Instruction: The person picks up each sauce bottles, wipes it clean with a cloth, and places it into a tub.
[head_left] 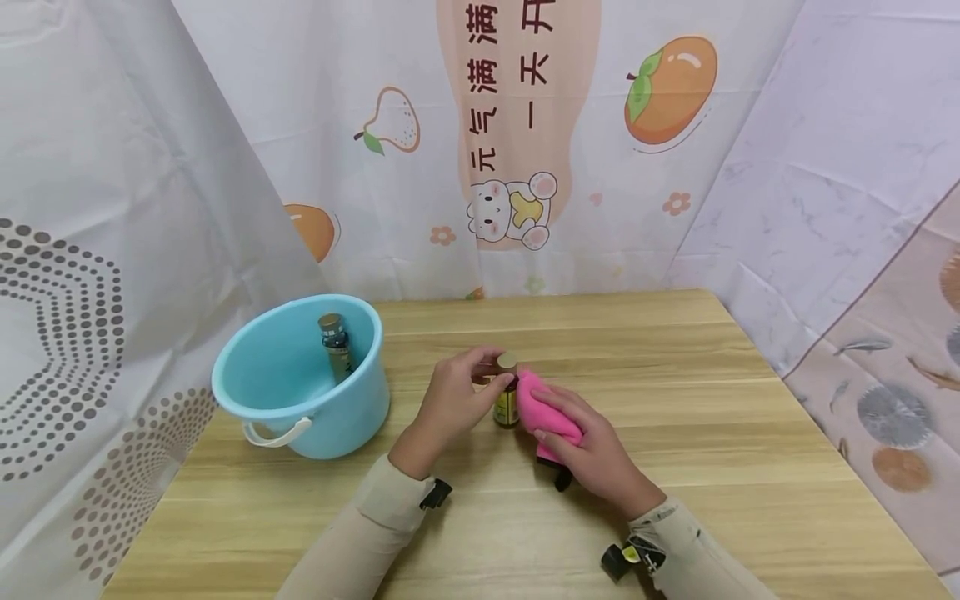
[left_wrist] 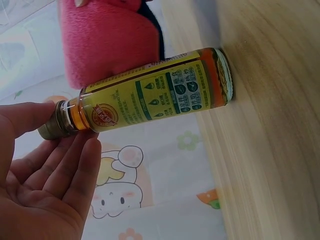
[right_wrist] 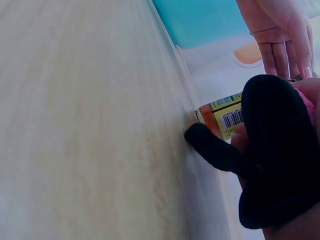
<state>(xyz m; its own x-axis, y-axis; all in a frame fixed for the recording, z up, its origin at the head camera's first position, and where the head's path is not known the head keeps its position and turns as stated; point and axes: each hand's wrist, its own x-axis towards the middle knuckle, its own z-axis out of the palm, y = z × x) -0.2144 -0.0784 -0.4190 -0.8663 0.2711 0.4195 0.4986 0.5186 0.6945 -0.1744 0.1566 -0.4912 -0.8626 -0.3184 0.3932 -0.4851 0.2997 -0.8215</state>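
Observation:
A small glass bottle (head_left: 507,408) with a yellow-green label and gold cap stands upright on the wooden table. At its cap and neck, my left hand (head_left: 452,396) pinches it between thumb and fingers. Amber liquid shows through the glass of the bottle (left_wrist: 150,95) in the left wrist view. My right hand (head_left: 596,446) grips a pink plush thing (head_left: 546,417) with black parts, close against the bottle's right side. In the right wrist view, the black plush parts (right_wrist: 275,145) hide most of the right hand and much of the bottle (right_wrist: 220,117).
To the left stands a light blue bucket (head_left: 341,429) with a white handle (head_left: 277,435). Inside it leans a dark bottle (head_left: 337,350) with a gold cap. Behind the table (head_left: 712,400) hangs a printed cloth (head_left: 300,100) with cartoon fruit.

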